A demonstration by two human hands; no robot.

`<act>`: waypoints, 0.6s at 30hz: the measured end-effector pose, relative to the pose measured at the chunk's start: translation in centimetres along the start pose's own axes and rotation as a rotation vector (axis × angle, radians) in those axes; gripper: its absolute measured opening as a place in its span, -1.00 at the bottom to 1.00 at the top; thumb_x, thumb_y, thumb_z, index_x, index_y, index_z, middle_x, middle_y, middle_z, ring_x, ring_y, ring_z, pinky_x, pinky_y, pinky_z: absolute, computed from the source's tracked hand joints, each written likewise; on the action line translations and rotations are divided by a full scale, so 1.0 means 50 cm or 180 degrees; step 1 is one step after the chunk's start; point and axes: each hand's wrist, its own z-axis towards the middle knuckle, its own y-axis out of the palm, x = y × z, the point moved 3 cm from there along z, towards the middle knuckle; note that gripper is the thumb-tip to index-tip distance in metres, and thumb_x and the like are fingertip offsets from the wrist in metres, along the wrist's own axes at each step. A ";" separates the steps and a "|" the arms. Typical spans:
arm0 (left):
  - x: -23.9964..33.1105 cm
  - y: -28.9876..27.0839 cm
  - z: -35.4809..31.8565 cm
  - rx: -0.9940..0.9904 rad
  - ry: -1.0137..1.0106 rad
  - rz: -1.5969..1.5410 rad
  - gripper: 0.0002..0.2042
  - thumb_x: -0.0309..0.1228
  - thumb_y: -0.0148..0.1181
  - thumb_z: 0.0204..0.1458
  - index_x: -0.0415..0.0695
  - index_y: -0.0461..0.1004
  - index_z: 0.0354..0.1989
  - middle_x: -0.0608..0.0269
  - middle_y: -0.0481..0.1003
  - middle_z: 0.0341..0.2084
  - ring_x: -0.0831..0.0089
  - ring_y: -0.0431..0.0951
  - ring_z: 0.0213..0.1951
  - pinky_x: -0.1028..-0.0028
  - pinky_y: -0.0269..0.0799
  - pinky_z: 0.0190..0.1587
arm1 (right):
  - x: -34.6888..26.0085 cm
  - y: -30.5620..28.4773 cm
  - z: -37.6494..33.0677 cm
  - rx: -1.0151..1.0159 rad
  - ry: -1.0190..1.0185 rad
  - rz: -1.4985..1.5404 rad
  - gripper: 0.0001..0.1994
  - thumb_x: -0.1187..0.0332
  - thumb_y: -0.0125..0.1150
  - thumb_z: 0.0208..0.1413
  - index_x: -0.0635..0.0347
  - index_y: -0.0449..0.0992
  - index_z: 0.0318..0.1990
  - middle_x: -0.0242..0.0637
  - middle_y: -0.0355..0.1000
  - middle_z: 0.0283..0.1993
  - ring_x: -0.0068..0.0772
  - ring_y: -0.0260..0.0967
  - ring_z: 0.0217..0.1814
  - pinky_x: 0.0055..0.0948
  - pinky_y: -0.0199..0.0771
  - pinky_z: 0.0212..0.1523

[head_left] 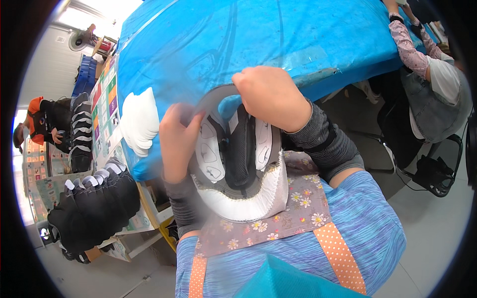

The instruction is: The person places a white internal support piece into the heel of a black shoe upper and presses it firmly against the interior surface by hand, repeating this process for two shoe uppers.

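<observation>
both hands are on a shoe upper (238, 159), held against the lap just in front of the blue table (198, 39). the left hand (178, 136) pinches its grey edge, fingers closed on the rim, a bit blurred. the right hand (268, 94) is curled shut over the far rim, knuckles up. the upper is soft and floppy: black padded tongue down the middle, white side panels, and a white crinkled edge with stitching along the near side. it sits on a flowered apron (293, 208), grey cloth with small daisies and an orange dotted strap. to the left, a fanned stack of white insoles (139, 121) lies on the table edge, and below it a row of black uppers (94, 203), overlapping like scales.
</observation>
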 end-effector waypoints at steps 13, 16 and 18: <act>0.002 -0.016 -0.012 -0.0052 -0.0226 -0.0497 -0.70 -0.57 0.33 0.06 -0.21 0.59 0.00 0.25 0.60 -0.41 0.55 0.58 -0.35 0.52 0.50 -0.25 | 0.006 0.008 -0.005 0.0046 0.0057 0.0049 -0.95 0.51 0.23 -0.15 0.21 0.52 -0.45 -0.10 0.51 -0.49 -0.03 0.56 -0.37 -0.17 0.53 -0.40; 0.009 -0.019 -0.014 -0.0103 -0.0279 -0.0437 -0.61 -0.59 0.32 0.06 -0.14 0.56 0.11 0.23 0.60 -0.35 0.55 0.58 -0.32 0.51 0.52 -0.24 | 0.004 0.008 -0.002 -0.0022 0.0093 0.0004 -0.94 0.52 0.22 -0.14 0.21 0.52 -0.44 -0.11 0.51 -0.49 -0.04 0.56 -0.37 -0.17 0.53 -0.40; 0.023 -0.023 -0.007 -0.0116 -0.0366 -0.0467 -0.58 -0.59 0.32 0.05 -0.11 0.54 0.14 0.23 0.60 -0.32 0.56 0.58 -0.30 0.50 0.52 -0.25 | 0.005 0.010 -0.002 -0.0022 0.0102 -0.0015 -0.94 0.52 0.22 -0.13 0.21 0.53 -0.44 -0.11 0.51 -0.49 -0.03 0.56 -0.37 -0.17 0.53 -0.40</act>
